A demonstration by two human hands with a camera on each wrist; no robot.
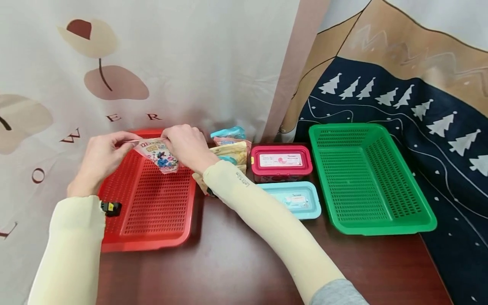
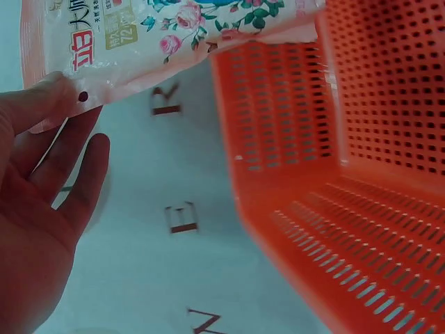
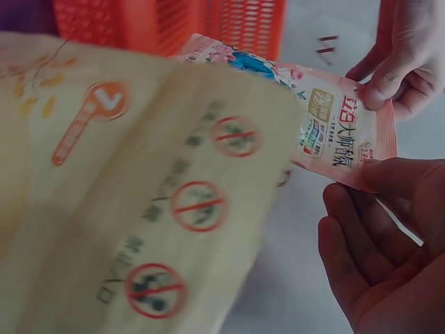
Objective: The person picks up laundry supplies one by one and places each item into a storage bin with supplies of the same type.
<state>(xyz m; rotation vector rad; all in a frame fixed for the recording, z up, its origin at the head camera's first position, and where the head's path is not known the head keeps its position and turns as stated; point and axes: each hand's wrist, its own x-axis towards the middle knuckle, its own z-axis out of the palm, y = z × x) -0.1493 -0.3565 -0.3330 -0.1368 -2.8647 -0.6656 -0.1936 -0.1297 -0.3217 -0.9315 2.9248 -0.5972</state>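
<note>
The left hand pinches one corner of a flowered pink packet between thumb and fingers, and the right hand pinches the other top corner, so the packet hangs stretched between the two sets of fingers. In the right wrist view, the other fingers of the nearer hand spread away from its pinch. Below the fingers and the packet lies the red basket, on the bench. Just to the right of the right hand's fingers stands a cluster of packets, among them a cream packet and a blue-topped one. Farther right of those fingers come a magenta box and, nearer the person, a light blue box. Well apart from both hands' fingers, rightmost, sits the green basket.
</note>
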